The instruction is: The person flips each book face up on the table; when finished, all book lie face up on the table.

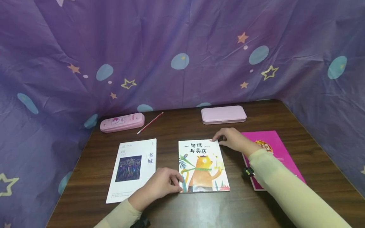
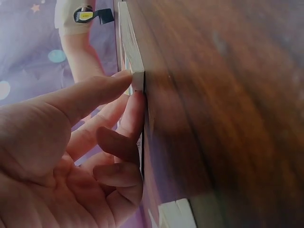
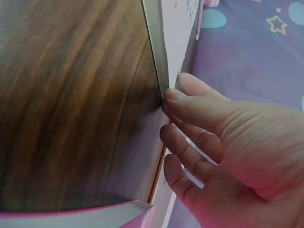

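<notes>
1. Nearest us, our left hand (image 1: 159, 185) sits at the near left corner of the bear picture book (image 1: 203, 166), fingertips pinching that corner where it meets the wooden table (image 1: 245, 205); the left wrist view shows thumb and forefinger on the book's edge.
2. Lying flat at the table's centre, the book is closed and face up, so we judge the lift or shift has only begun: both corners are gripped, nothing is raised.
3. Our right hand (image 1: 232, 139) pinches the far right corner, thumb on the page edge in the right wrist view.
4. To either side lie a white magazine (image 1: 132, 169) on the left and a magenta book (image 1: 271, 158) on the right.
5. Farthest back rest 2 pink pencil cases (image 1: 122, 122) (image 1: 223, 114) and a red pencil (image 1: 150, 123), before the purple starred curtain (image 1: 182, 47).
</notes>
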Available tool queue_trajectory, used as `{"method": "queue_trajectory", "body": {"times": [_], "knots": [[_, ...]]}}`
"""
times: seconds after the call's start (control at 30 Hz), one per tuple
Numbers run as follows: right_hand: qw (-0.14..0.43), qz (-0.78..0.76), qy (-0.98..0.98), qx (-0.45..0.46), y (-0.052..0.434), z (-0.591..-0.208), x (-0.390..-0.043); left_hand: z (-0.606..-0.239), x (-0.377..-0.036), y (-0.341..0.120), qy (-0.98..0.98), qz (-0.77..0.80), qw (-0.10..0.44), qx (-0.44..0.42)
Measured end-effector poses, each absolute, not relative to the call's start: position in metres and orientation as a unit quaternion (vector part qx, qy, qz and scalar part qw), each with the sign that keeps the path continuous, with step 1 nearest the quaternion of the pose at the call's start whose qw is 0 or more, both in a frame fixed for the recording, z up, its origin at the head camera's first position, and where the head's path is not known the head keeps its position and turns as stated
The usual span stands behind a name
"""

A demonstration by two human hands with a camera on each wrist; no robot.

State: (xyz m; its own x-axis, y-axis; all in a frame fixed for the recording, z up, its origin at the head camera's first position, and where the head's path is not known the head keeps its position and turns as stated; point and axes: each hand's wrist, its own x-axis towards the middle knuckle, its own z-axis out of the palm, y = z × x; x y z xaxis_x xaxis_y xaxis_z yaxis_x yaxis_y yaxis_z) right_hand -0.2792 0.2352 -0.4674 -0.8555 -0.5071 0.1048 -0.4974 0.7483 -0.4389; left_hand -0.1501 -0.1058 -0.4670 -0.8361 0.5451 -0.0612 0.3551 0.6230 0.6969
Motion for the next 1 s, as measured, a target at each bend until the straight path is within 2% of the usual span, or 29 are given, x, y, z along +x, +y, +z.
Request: {"method": "queue_trajectory", "body": {"times": [0.33,0.53,0.77,1.0], "knots": [[-0.003,-0.236,0.938,-0.255,0.234,-0.466,-0.276,-0.465,-0.152,-0.100,0.894,0.343,0.127,0.257],[0.010,-0.218,0.942,-0.254,0.243,-0.461,-0.260,-0.463,-0.149,-0.096,0.905,0.319,0.121,0.253],[0.017,-0.217,0.946,-0.239,0.268,-0.447,-0.231,-0.455,-0.149,-0.091,0.920,0.278,0.098,0.260],[-0.013,-0.226,0.950,-0.216,0.312,-0.448,-0.218,-0.450,-0.148,-0.066,0.919,0.258,0.135,0.267]]}}
